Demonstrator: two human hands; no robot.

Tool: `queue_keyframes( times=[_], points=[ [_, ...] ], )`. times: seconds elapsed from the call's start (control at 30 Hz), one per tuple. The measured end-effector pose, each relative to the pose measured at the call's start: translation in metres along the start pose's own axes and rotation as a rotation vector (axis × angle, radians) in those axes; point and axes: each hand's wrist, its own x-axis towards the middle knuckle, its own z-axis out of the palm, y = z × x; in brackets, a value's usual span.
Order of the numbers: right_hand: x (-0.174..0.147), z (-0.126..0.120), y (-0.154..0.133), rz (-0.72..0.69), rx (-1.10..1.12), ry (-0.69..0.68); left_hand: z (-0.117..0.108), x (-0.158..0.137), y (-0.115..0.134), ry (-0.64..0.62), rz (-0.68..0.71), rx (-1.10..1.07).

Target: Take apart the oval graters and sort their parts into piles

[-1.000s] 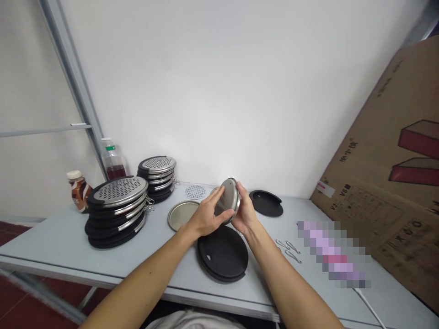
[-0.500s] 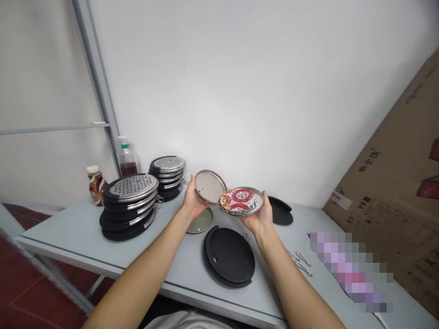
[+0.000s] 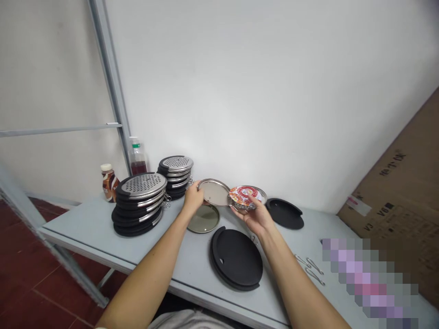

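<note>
My left hand [image 3: 195, 198] is closed on the left rim of a shallow round metal lid [image 3: 215, 193], whose pale inside faces up. My right hand [image 3: 258, 218] has its thumb on top of a round printed card [image 3: 243, 194] in red, white and orange, with its fingers below. Something silvery shows under the card, too small to make out. Right behind the card lies another round metal lid [image 3: 261, 194], partly covered by it. Below my left hand, a greenish metal lid [image 3: 205, 219] rests on the table. Nearer me is a black round case [image 3: 236, 258].
Two stacks of black discs with perforated metal tops [image 3: 144, 185] [image 3: 176, 162] stand left. Beside them are a brown bottle [image 3: 109, 183] and a clear bottle of dark liquid [image 3: 138, 162]. A black disc [image 3: 286, 214], metal clips [image 3: 312, 267] and a large carton [image 3: 394, 196] are right.
Both hands have lowered toward the table with the lids. My right thumb has come over the printed card, and the lid that was under it now shows behind. The view has shifted slightly.
</note>
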Motion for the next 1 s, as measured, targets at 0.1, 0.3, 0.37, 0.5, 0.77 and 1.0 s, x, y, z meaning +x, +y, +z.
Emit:
queue_keyframes(
  times=[0.1,0.3,0.37,0.5,0.77,1.0],
  points=[
    [0.007,0.004,0.011,-0.044,-0.073,0.090,0.004,-0.005,0.003,0.045,0.139,0.219],
    [0.006,-0.004,-0.006,-0.384,-0.131,0.290,-0.022,0.013,0.006,0.052,0.183,0.587],
    [0.004,-0.008,-0.014,-0.397,-0.086,0.325,-0.034,0.022,0.002,-0.049,0.128,0.696],
    [0.004,-0.013,-0.026,-0.397,-0.051,0.360,-0.051,0.032,-0.008,-0.177,0.052,0.871],
    [0.003,-0.011,-0.021,-0.292,-0.143,0.324,-0.048,0.022,-0.011,-0.209,-0.008,1.150],
    [-0.001,-0.004,-0.009,-0.221,-0.211,0.261,-0.040,0.016,-0.013,-0.241,0.041,1.224]
  ],
)
